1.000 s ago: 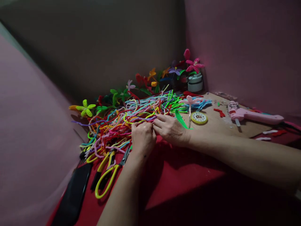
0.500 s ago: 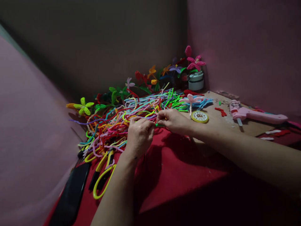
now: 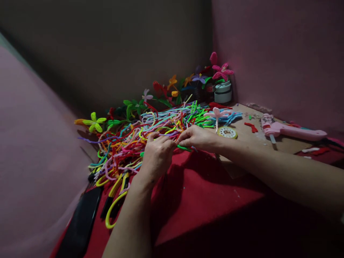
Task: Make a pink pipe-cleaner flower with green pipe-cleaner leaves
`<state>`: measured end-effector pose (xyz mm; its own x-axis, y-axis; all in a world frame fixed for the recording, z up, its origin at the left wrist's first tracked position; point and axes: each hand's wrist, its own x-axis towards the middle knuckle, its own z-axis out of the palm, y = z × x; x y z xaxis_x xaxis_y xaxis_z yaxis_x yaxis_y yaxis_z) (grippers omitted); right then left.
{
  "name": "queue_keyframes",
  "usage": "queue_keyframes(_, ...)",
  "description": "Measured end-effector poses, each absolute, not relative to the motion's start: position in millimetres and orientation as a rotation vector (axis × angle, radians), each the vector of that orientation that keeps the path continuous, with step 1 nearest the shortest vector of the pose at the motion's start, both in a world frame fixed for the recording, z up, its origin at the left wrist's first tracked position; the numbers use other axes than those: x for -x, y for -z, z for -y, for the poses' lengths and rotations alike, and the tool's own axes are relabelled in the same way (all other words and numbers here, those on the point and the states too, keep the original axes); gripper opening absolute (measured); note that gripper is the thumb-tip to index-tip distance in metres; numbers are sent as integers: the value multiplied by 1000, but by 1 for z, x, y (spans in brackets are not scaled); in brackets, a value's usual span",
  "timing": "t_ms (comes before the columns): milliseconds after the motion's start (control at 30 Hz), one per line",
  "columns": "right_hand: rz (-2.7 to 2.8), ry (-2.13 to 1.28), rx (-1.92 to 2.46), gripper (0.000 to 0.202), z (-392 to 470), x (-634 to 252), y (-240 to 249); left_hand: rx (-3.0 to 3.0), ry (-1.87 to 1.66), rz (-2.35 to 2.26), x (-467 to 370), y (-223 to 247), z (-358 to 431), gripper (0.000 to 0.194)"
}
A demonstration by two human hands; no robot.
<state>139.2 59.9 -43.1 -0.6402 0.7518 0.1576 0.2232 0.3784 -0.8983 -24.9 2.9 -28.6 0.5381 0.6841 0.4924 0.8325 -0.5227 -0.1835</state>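
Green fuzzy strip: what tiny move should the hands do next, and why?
Maybe the right hand could slide gently along the green strip, because that hand meets the left hand near one end and the rest pokes out below.

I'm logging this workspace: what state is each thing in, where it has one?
Left hand: curled, grip hidden
Right hand: pinching
Green strip: pinched, partly hidden
Stems: loose, tangled
Glue gun: lying down, power unclear
Phone: flat, screen dark
Scissors: partly hidden, open or shut unclear
Pink flower: upright

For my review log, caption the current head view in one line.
Left hand and right hand meet at a green strip beside a colorful pile.
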Motion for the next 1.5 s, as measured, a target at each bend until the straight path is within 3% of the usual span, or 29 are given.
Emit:
queue_keyframes(167,2152,-1323,700,29,-61,-142,45,2355,448,1238,25,27,-1,18)
queue_keyframes(567,1411,-2125,766,12,-55,-135,50,2366,446,1205,22,22,2,16)
queue_keyframes(700,1363,-2098,817,12,-53,-132,51,2370,445,1187,23,21,3,18)
queue_keyframes(933,1729,-1702,807,13,-47,-128,54,2335,310,1207,20,23,5,18)
queue_keyframes(1133,1441,-1616,744,14,-47,-128,50,1995,985,1387,16,20,9,18)
queue_keyframes(1333,1388,-1580,627,17,-44,-127,55,2305,1821,2214,8,27,4,28)
queue_keyframes(1500,1426,-1675,605,19,-40,-124,61,2107,2460,2219,6,37,-2,25)
